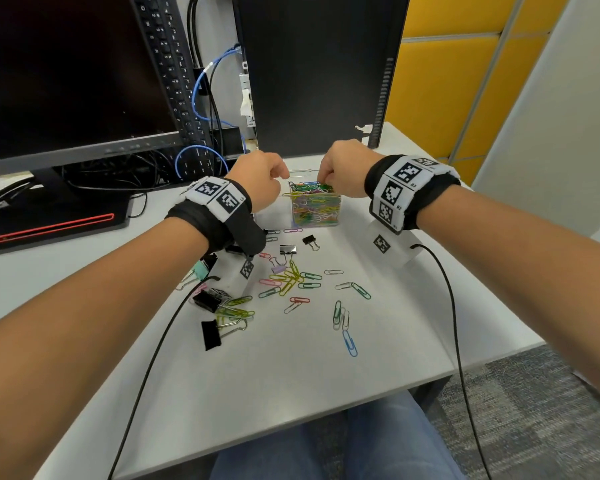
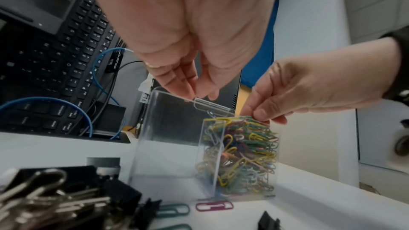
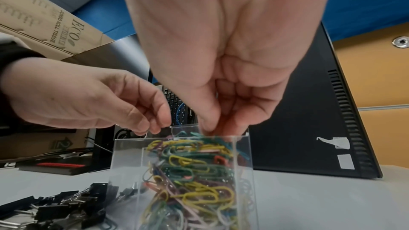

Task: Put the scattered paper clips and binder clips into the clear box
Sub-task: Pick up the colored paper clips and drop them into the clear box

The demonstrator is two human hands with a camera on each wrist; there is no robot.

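Topping off the clear box

Our right hand pinches paper clips at its brim; our left hand pinches its lid. Overfilling could spill them.

White desk carries a dark monitor on a black base with a red strip. Black keyboard stands on end behind the monitor, beside a blue cable loop. Black PC tower upright at the back, torn white label on its side. Two thin black wires trail over the near edge. Cardboard box printed "JUMBO ROLL TISSUE" on the far left. Yellow wall panels at right, grey carpet below.
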